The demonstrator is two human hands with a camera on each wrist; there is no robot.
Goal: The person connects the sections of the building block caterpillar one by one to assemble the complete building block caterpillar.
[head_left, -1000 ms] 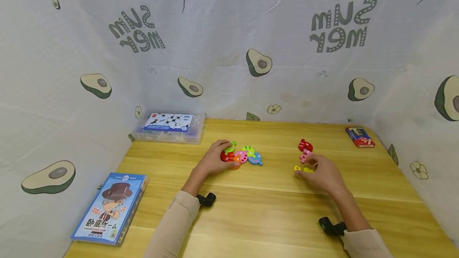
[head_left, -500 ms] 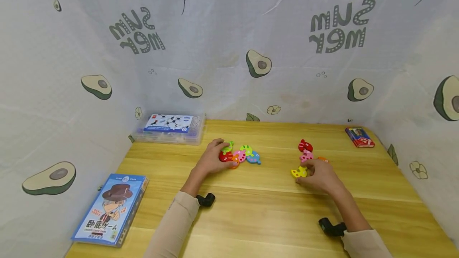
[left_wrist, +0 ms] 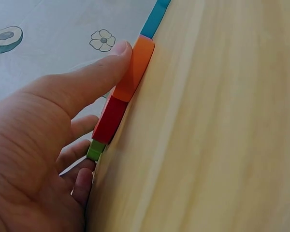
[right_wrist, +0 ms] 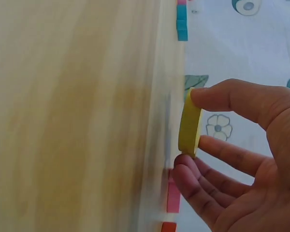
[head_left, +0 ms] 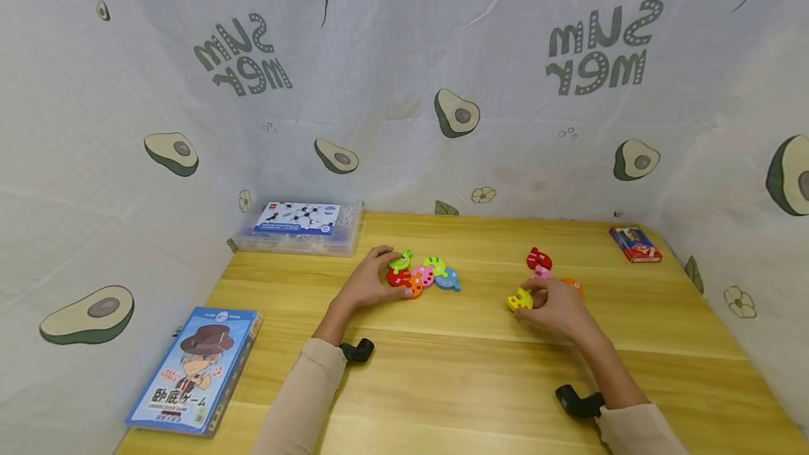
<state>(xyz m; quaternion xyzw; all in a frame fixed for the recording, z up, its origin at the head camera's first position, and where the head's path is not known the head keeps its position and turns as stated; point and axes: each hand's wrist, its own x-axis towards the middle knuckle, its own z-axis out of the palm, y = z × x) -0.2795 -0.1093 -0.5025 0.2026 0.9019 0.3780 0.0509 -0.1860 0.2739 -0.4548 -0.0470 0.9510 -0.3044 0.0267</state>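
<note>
Numbered wooden puzzle pieces form a joined, winding row at mid-table: a green face piece [head_left: 400, 260], then red [head_left: 397, 278], orange [head_left: 414, 286], pink [head_left: 424, 274], light green [head_left: 435, 265] and blue [head_left: 448, 279]. My left hand [head_left: 368, 283] holds this row's left end, its thumb on the orange piece's edge and fingers by the green one. My right hand [head_left: 559, 306] pinches a yellow puzzle piece [head_left: 520, 300] between thumb and fingers; the right wrist view shows the yellow piece edge-on [right_wrist: 189, 126]. Beyond that hand lie loose red [head_left: 539, 258], pink [head_left: 541, 272] and orange [head_left: 572, 284] pieces.
A clear plastic case [head_left: 303, 241] with a molecule-printed cover stands at the back left. A blue game box [head_left: 192, 371] lies at the front left, and a small red-and-blue box [head_left: 635, 244] at the back right. Patterned cloth [head_left: 404, 167] encloses the wooden table [head_left: 442, 385].
My right hand has picked up the yellow piece and moved slightly left with it, uncovering the loose orange piece. My left hand has stayed at the row, nearly still.
</note>
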